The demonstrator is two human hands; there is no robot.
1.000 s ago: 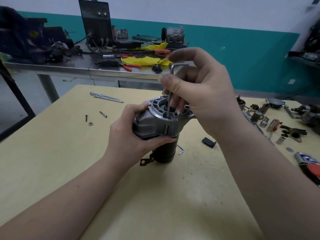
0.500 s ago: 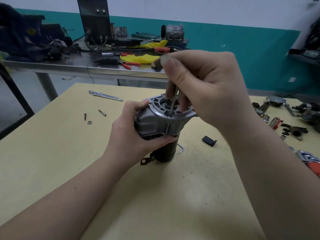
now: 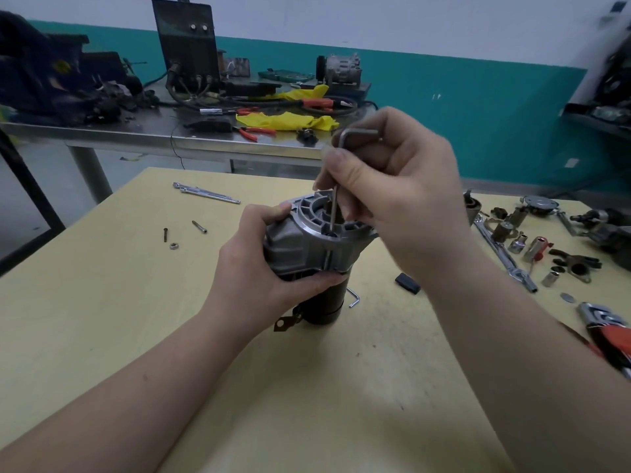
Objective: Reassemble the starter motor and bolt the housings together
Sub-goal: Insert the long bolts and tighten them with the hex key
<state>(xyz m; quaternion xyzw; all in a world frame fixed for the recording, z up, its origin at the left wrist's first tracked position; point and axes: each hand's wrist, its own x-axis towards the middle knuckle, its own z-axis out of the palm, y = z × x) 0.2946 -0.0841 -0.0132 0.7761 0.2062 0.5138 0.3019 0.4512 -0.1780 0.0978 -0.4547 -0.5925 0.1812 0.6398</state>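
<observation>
The starter motor stands upright on the yellow table (image 3: 102,302), black cylindrical body (image 3: 324,308) down and grey aluminium housing (image 3: 297,247) on top. My left hand (image 3: 259,271) grips the housing from the left side. My right hand (image 3: 392,186) pinches an L-shaped hex key (image 3: 334,213) above the housing. The key's long leg runs straight down into a bolt head at the housing's flange, and its short leg points right over my fingers.
Two loose bolts (image 3: 199,227) and a nut (image 3: 174,246) lie left of the motor, with a long metal tool (image 3: 205,194) beyond. A small hex key (image 3: 354,298) and black block (image 3: 408,283) lie right of it. Sockets, wrenches and parts (image 3: 532,247) crowd the right. A cluttered steel bench (image 3: 170,138) stands behind.
My right hand has turned the hex key: its short leg was hidden under my fist half a second ago and now points right again. My left hand keeps its grip.
</observation>
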